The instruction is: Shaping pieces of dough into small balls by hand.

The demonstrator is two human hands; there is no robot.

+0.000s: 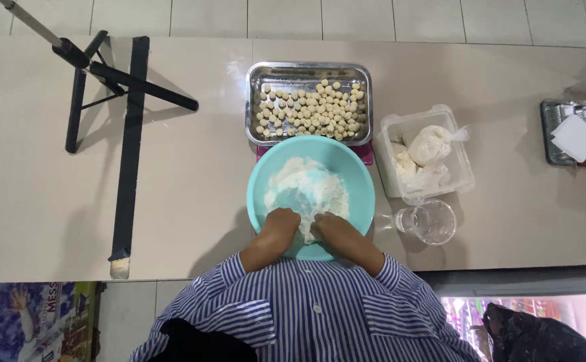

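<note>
Both hands, left hand (276, 223) and right hand (333, 226), curl shut in flour (303, 184) (blue bowl (357, 181), worktop's near edge); best squeeze gently, low.

steel tray (253, 100) of dough balls (310, 110), clear glass (430, 221), black tripod (122, 80).

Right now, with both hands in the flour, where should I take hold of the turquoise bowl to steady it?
Probably the bare left rim of the turquoise bowl, coming in from the left side with the left hand. That side faces bare counter, while the clear glass and plastic tub crowd the right, and the metal tray of dough balls crowds the far rim. The thin upright rim suits a pinch.
</note>
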